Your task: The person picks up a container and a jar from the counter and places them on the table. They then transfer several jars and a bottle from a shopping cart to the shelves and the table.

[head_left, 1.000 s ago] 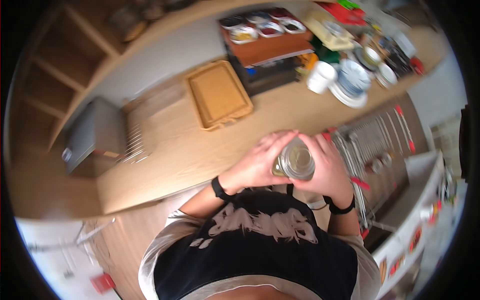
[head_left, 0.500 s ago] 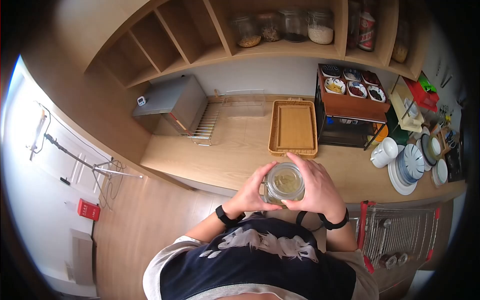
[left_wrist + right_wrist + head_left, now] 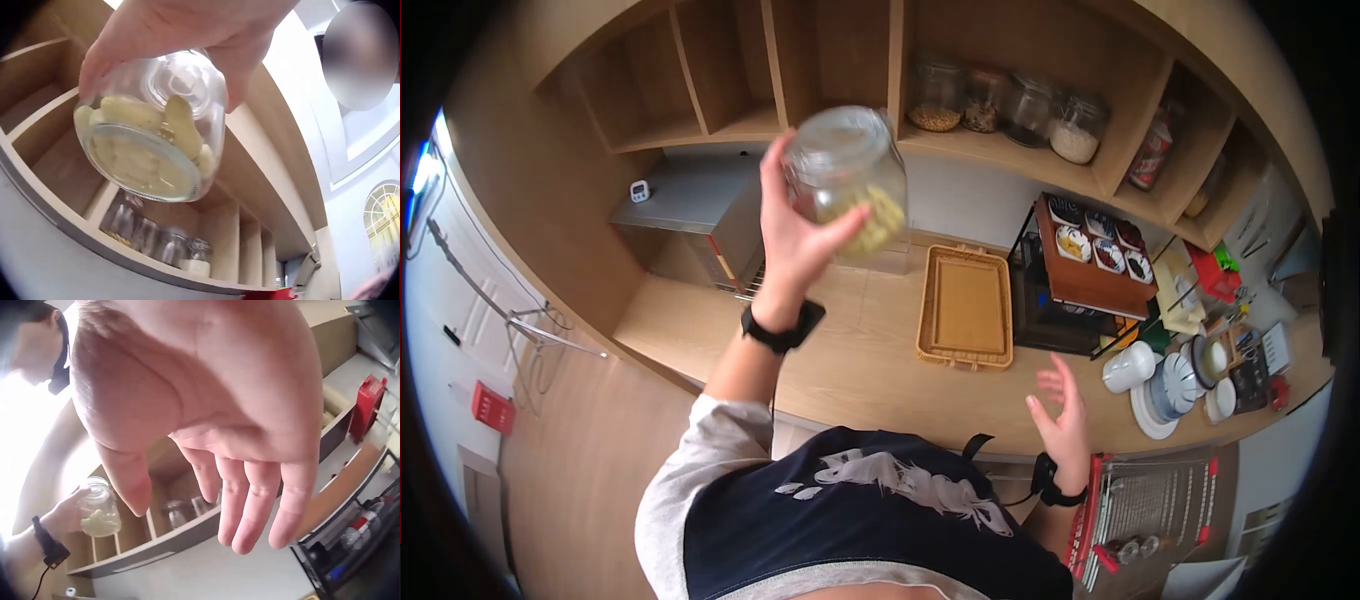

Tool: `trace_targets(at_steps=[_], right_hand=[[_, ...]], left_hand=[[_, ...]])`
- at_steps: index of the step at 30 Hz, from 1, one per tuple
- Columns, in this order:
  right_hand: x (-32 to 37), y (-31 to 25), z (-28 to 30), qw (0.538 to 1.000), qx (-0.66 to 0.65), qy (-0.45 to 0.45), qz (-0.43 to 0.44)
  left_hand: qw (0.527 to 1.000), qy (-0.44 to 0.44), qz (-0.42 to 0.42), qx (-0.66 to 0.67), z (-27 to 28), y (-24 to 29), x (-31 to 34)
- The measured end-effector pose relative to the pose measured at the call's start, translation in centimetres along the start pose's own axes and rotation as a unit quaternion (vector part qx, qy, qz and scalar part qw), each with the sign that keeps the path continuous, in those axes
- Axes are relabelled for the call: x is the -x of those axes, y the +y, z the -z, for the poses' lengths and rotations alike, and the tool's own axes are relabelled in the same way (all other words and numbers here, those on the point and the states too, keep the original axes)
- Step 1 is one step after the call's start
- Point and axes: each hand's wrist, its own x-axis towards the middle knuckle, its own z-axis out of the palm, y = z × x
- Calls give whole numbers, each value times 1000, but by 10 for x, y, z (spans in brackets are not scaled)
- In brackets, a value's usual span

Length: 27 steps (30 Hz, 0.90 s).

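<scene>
My left hand (image 3: 792, 240) grips a clear glass jar (image 3: 840, 165) and holds it up in front of the wall shelf. Pale yellow-green pieces (image 3: 131, 115), some of them flat and oblong, lie in the jar's lower part. In the left wrist view the fingers and thumb spread round the jar's sides, and its base faces the camera. My right hand (image 3: 1062, 425) is over the counter's front edge, holding nothing. The right wrist view shows its fingers (image 3: 240, 512) loosely extended and the thumb apart from them.
Several jars (image 3: 1030, 110) stand in the shelf's wide compartment, right of the raised jar. Below are a wicker tray (image 3: 928, 335), a rack (image 3: 1050, 250) of small bowls, stacked plates (image 3: 1150, 415) and a white mug (image 3: 1128, 368). A wire cart (image 3: 1150, 500) is at the lower right.
Both hands held the jar low before my body. The right hand has let go and opened; the left hand has lifted the jar up and leftward toward the shelf. The head view has shifted too.
</scene>
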Motion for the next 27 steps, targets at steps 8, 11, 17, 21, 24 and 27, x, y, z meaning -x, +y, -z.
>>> trace_targets(at_steps=[8,11,17,21,24,27], right_hand=[[54,38,-17,978,0,51,-201],[58,17,-23,971,11,62,-230],[75,16,-14,976,78,43,-200],[82,13,-2,968,125,50,-212],[86,11,3,973,98,48,-204],[89,11,2,967,88,34,-235]], left_hand=[[958,126,-101,-237,14,-86,-125],[935,113,-112,-318,9,-109,-147],[925,95,-46,-364,-17,-157,-153],[925,131,-40,-354,-32,-166,-152],[912,136,-56,-383,-43,-168,-150],[905,155,-55,-393,-48,-170,-150]])
